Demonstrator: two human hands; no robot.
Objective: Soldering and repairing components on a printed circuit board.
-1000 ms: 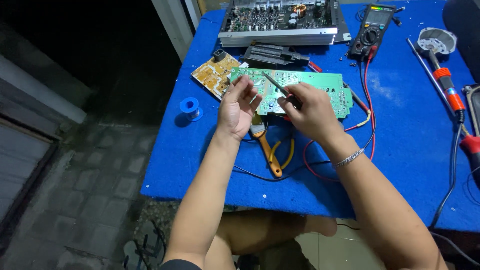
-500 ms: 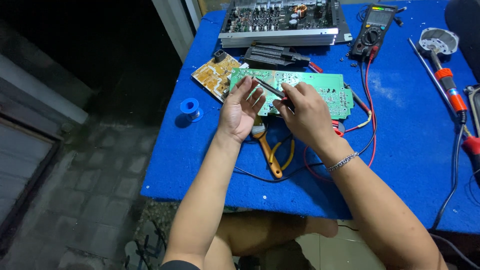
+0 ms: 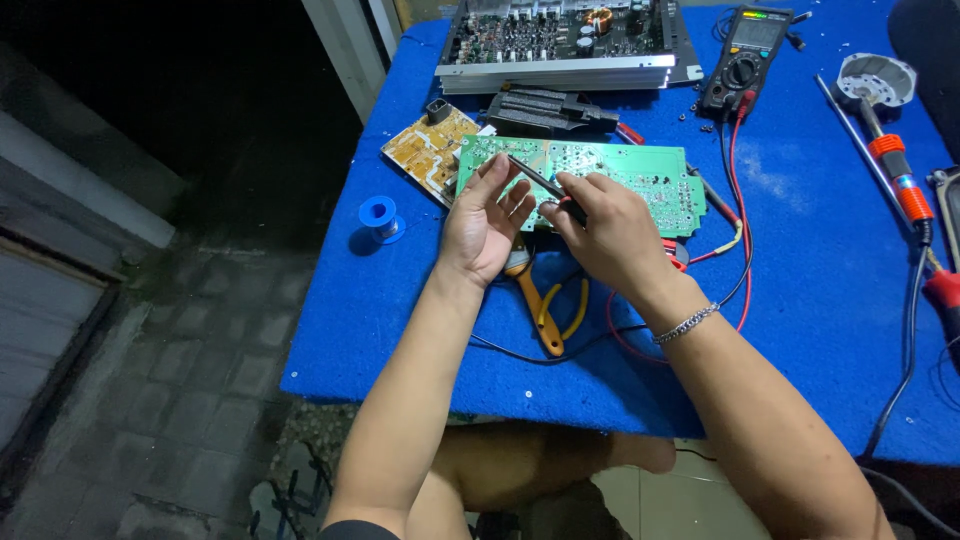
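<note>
Bench clutter on a blue-covered table

A yellow-brown circuit board lies at the left, a small blue spool well apart from it nearer the table edge, and a black finned block sits just in front of an open metal chassis full of components. A dark multimeter rests at the back with red and black leads trailing forward. Yellow-handled pliers lie near the front (partly hidden). At the right, a round metal stand and an orange-handled iron. Grey paving shows below.
</note>
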